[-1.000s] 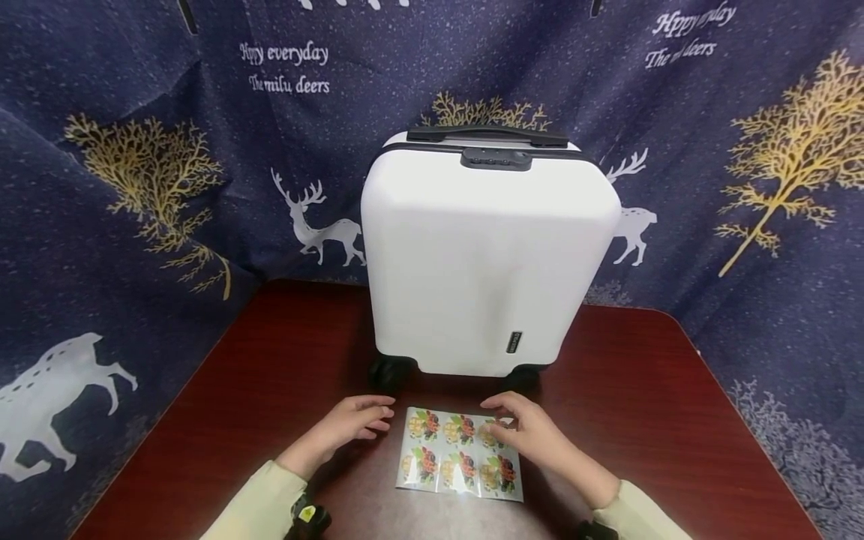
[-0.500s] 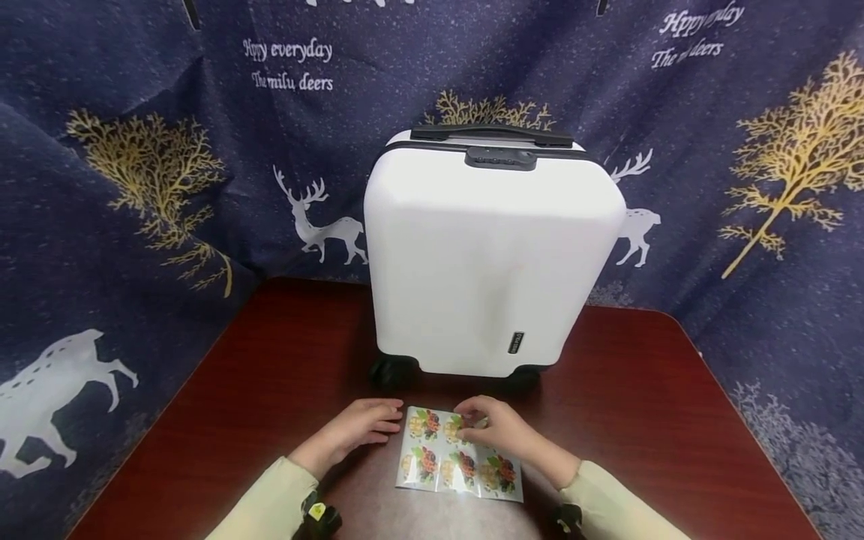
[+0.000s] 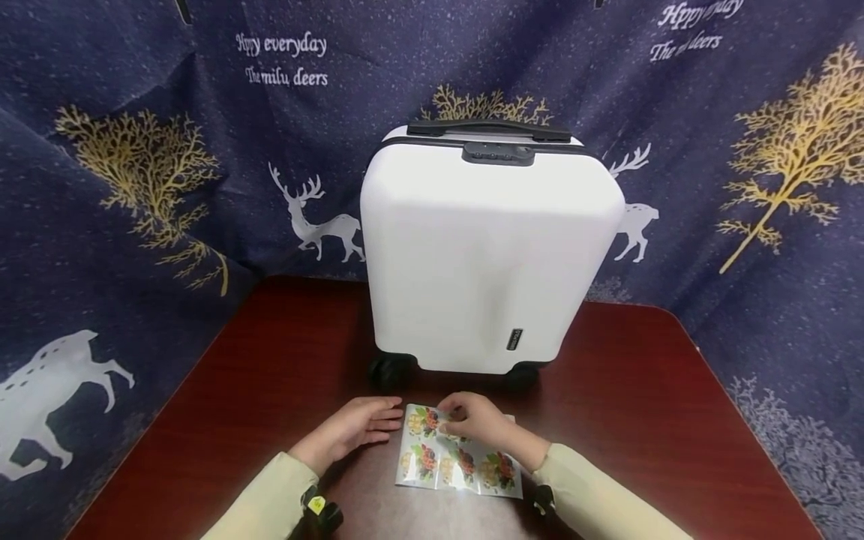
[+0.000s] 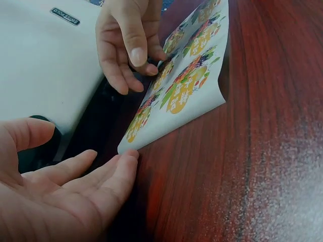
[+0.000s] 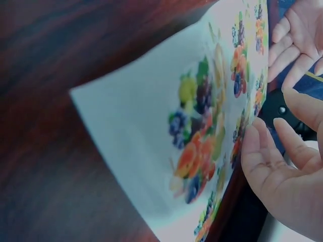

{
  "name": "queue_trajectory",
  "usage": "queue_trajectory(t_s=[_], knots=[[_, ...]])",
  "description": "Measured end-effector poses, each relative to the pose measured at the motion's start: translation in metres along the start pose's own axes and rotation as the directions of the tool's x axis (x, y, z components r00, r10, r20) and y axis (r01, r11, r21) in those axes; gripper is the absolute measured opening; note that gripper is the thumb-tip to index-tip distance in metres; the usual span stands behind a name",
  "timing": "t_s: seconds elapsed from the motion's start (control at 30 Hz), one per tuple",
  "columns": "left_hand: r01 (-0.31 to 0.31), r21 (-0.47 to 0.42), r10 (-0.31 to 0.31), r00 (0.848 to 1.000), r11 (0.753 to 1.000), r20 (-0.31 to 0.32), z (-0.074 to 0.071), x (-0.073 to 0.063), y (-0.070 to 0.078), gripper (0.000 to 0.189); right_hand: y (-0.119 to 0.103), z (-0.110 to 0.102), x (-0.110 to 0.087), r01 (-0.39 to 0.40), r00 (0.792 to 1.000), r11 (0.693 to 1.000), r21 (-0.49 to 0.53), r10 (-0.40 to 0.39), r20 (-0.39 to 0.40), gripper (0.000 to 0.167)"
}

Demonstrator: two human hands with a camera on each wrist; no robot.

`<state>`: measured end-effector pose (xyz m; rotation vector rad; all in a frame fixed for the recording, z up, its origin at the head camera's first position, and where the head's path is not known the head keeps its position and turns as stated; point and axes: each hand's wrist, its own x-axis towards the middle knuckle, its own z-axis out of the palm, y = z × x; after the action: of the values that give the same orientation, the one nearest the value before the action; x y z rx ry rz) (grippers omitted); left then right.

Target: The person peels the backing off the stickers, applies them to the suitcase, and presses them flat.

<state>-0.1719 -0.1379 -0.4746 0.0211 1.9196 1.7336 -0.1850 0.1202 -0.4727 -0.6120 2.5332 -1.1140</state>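
A sheet of fruit-print stickers [image 3: 461, 466] lies on the table in front of the suitcase, its corners curling up. My left hand [image 3: 358, 429] is at the sheet's left edge, fingers extended and spread. In the left wrist view a fingertip of the left hand [image 4: 75, 189] meets the near corner of the sheet [image 4: 181, 88], or almost does. Over the upper middle of the sheet is my right hand [image 3: 482, 421], thumb and fingers loosely bent and apart. The right wrist view has this right hand [image 5: 285, 169] beside the sheet's far edge, nothing pinched; contact is unclear.
Behind the hands a white suitcase [image 3: 489, 262] stands upright on black wheels [image 3: 388, 371]. The dark red wooden table [image 3: 628, 420] stretches to both sides. A blue cloth [image 3: 155, 45] with deer and trees hangs at the back.
My right hand has moved left across the sheet, from its right part to its upper middle. The left hand has edged right, up to the sheet's left edge. The sheet stays in place.
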Motion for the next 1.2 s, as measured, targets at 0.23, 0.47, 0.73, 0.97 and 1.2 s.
queue_trajectory(t_s=[0.23, 0.47, 0.73, 0.97, 1.2], knots=[[0.018, -0.033, -0.018, 1.0, 0.999, 0.016, 0.002, 0.003, 0.002, 0.056, 0.0, 0.001, 0.004, -0.023, 1.0, 1.0, 0.0, 0.023, -0.005, 0.025], [0.024, -0.087, -0.02, 0.999, 0.996, 0.051, 0.002, 0.004, -0.001, 0.056, 0.002, 0.004, 0.005, -0.054, 0.999, 0.999, -0.002, 0.054, 0.009, 0.026], [0.058, -0.256, -0.063, 0.998, 0.965, -0.009, 0.007, 0.008, -0.007, 0.054, 0.003, 0.004, 0.004, -0.034, 0.999, 0.999, -0.009, 0.034, 0.003, 0.029], [0.083, -0.278, -0.093, 0.995, 0.957, -0.023, 0.016, 0.019, -0.016, 0.04, 0.005, 0.006, 0.003, -0.013, 1.0, 1.0, -0.019, 0.013, 0.003, 0.03], [0.123, -0.227, -0.133, 0.991, 0.966, -0.029, 0.019, 0.032, -0.014, 0.041, 0.004, 0.009, 0.004, -0.001, 1.0, 0.999, -0.035, 0.0, -0.013, 0.031]])
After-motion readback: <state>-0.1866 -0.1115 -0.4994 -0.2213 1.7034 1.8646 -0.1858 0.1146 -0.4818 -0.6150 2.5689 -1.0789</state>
